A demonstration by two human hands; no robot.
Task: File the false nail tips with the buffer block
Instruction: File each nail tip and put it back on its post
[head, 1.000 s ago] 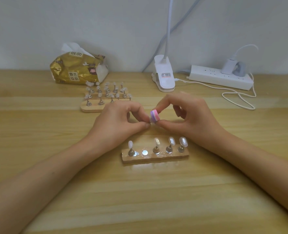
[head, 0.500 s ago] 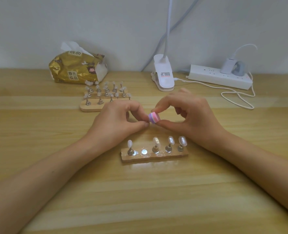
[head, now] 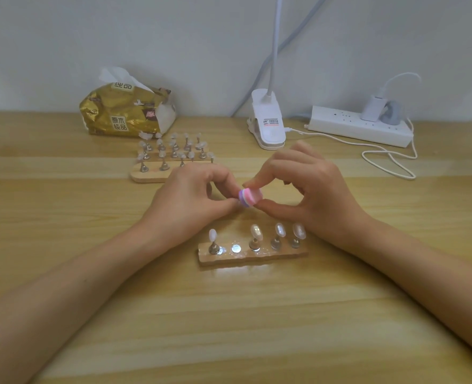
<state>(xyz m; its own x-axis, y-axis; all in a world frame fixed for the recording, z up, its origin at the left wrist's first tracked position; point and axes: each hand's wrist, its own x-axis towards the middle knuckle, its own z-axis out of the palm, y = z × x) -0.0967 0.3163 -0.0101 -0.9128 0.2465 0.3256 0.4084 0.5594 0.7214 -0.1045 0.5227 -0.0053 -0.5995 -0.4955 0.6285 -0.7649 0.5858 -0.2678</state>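
My right hand [head: 309,195] pinches a small pink, white and purple buffer block [head: 249,197] between thumb and forefinger above the table. My left hand [head: 193,198] meets it from the left with thumb and forefinger pinched together against the block's left side; whatever it holds there is hidden by the fingers. Just in front of both hands lies a wooden holder [head: 253,254] with several nail tips [head: 256,231] on metal stands and one bare magnet spot [head: 236,248].
A second wooden holder [head: 151,175] crowded with nail tips sits behind my left hand. Along the wall stand a gold tissue pack [head: 124,113], a white clip lamp base [head: 268,124] and a power strip [head: 359,126] with its looping cable [head: 387,159].
The hands stay together at the block with only slight shifts; the block has turned a little between the fingers.
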